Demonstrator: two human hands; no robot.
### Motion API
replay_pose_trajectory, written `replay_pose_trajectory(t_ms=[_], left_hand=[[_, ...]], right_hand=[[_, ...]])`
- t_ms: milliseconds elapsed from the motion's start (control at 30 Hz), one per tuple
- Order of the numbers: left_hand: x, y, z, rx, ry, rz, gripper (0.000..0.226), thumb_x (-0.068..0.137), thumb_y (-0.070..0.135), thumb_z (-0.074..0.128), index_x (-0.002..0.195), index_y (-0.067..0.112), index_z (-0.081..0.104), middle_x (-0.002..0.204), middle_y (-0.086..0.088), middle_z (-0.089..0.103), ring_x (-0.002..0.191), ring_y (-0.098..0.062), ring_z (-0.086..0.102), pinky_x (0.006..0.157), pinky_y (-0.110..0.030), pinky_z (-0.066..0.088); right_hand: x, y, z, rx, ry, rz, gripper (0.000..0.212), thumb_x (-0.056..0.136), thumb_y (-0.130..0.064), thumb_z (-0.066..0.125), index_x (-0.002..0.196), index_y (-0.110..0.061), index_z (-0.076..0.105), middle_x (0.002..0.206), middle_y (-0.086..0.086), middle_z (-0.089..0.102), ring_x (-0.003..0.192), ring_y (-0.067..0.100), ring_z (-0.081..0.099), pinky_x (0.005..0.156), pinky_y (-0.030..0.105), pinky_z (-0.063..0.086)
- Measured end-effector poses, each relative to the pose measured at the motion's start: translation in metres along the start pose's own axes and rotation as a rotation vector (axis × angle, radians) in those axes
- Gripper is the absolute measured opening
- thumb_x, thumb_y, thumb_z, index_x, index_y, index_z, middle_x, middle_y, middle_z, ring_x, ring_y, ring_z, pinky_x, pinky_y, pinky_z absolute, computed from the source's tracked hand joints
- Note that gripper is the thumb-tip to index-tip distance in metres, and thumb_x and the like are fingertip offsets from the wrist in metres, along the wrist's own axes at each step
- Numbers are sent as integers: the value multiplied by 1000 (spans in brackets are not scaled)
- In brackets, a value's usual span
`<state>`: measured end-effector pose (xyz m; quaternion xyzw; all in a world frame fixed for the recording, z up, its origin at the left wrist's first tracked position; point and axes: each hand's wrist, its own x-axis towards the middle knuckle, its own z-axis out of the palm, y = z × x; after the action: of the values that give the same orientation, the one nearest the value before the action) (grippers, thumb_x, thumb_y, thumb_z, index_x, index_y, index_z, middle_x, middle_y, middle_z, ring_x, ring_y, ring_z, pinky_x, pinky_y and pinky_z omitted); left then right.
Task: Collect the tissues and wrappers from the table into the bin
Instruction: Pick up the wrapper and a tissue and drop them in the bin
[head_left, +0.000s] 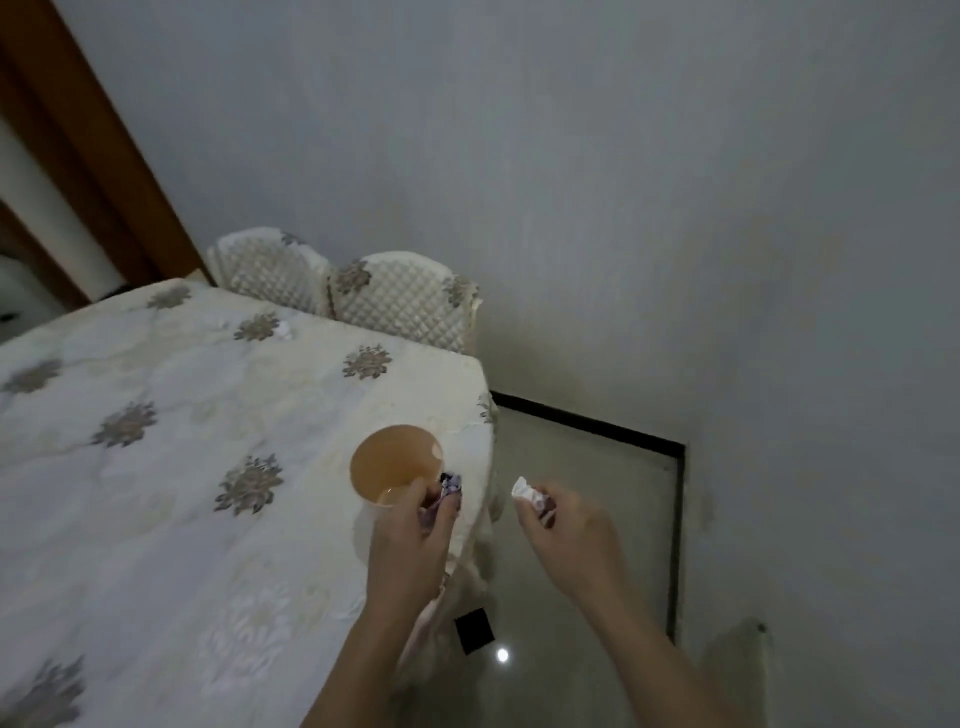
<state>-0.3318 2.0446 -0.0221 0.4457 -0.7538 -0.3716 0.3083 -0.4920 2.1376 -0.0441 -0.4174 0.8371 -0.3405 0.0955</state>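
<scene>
Head view: two bare forearms reach forward from the bottom edge, at the rounded end of the desk (171, 519), which wears a cream cloth with grey-brown flower motifs. The left grip (415, 525) is clamped on a crumpled purple-and-white wrapper (448, 491), thumb on one side and fingers curled round the other. Just ahead of this grip stands the bin (387, 460), a small round orange tub with its mouth up, set on the desk close to the edge. The wrapper sits at the bin's near rim, on the side toward the other grip. Whether it is over the opening or just outside it cannot be told. The right grip (566, 530) is off the desk, above the floor (597, 467), level with the left grip and near it without touching. Its fingers are curled together on a white tissue (521, 487), which sticks out from the fingertips toward the left grip. Something pinkish shows beside it in the same fingers, too blurred to name. Far ahead of the left grip and off to its left, a white scrap (284, 330) lies on the cloth near the desk's far edge. Beyond it stand two chairs (400, 301) in quilted covers, against a pale wall (675, 208). Behind both grips, between the forearms, a black square (474, 631) lies on the floor.
</scene>
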Motion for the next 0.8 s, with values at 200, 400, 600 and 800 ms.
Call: replay_pose_trajectory(t_ms=[200,400,600,800], left_hand=[[36,-49,-44,342,117,73,32,95,35,58,69,23,43,57,5,44,52,-12,45,45,-22,27],[66,-78,-61,486,125,142,11,95,36,57,87,28,58,68,14,46,56,-9,47,43,-16,28],[95,-97,-60,646,129,210,7,91,30,60,87,25,63,67,6,52,56,-18,49,43,-32,40],[113,-99,-55,747,153,214,11,80,30,71,86,24,66,68,4,59,59,-22,55,55,-31,35]], right_hand=[[49,-52,45,-37,-117,-207,24,92,-47,55,105,-28,64,85,-6,69,74,15,62,60,32,50],[82,-77,85,-43,-160,-323,27,91,-45,54,109,-27,62,82,-7,65,78,17,62,61,34,51],[107,-88,106,-243,-78,-481,18,87,-30,63,102,-22,66,77,-2,60,67,21,58,50,27,36],[121,-91,116,-351,-95,-529,14,85,-29,60,98,-23,62,83,-4,58,77,19,53,53,32,44]])
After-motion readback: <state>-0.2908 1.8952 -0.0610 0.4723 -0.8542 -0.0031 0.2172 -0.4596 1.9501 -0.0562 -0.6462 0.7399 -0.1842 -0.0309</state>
